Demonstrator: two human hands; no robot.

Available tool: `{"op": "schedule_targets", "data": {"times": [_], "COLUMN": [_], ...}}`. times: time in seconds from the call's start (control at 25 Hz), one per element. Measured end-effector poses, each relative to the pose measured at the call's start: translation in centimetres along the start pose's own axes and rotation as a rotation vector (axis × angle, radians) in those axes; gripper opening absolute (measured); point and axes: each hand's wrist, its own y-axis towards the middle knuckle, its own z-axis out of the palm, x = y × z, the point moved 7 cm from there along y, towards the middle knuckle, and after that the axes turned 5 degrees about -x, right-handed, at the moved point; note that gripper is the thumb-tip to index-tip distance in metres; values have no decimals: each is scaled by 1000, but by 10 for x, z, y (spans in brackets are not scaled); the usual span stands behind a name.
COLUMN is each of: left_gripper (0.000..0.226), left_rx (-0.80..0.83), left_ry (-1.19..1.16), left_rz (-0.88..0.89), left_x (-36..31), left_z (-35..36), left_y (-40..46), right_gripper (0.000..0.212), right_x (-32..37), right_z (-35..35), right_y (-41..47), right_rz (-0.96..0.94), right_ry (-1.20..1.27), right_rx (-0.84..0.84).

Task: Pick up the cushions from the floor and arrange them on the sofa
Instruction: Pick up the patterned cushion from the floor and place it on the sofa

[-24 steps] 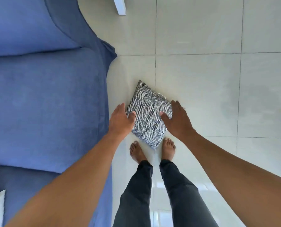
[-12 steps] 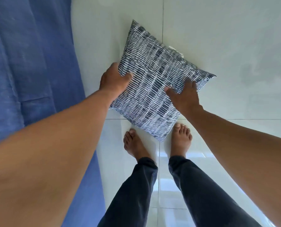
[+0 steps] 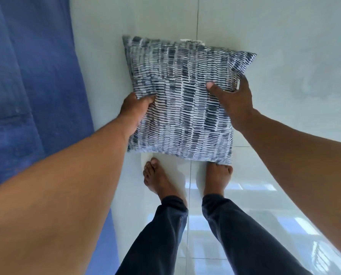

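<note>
A square cushion (image 3: 181, 100) with a dark blue and white dashed pattern is held up in front of me, above my feet. My left hand (image 3: 134, 111) grips its left edge, thumb pressed on the front. My right hand (image 3: 232, 102) grips its right side below the upper right corner. A small white label shows at its top edge. The blue sofa (image 3: 26, 86) fills the left side of the view, close to my left arm.
Pale glossy floor tiles (image 3: 284, 46) spread ahead and to the right. My bare feet (image 3: 159, 179) and dark trouser legs stand on the tiles just right of the sofa's edge, under the cushion.
Both hands closed on the cushion on the floor and lifted it. It has turned from a diamond angle to nearly square and sits higher, closer to the camera.
</note>
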Motion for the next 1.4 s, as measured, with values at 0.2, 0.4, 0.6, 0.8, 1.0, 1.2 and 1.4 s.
{"op": "schedule_targets", "data": {"times": [0.2,0.4,0.6,0.8,1.0,1.2,1.4], "left_gripper": [29,26,27,33,22,21,30], "left_rx": [12,-18,-62,-102,-110,-158,-268], "left_ry": [-177,-264,-301,-365,-438,-482,-526], "left_rz": [-4,71,144,213,322,421,460], "left_x": [-13,-27,-54,-86,-125,-146,-142], "left_z": [1,-26,-87,-162,-242,-310,-356], "left_y": [-30,-103,-207,-323,-433,-511,-563], "right_gripper": [41,57,65,62,61,64,65], "right_x": [27,68,144,232,316,378,415], "right_z": [-8,-39,-93,-136,-172,-192,-187], "right_y": [-2,-61,-153,-262,-368,-453,-505], "right_rz": [159,-16,-187,-270,-344,-442,-528], "right_ry": [61,89,31,9,27,9,-4], "right_rx": [130,112,90,93,116,134,205]}}
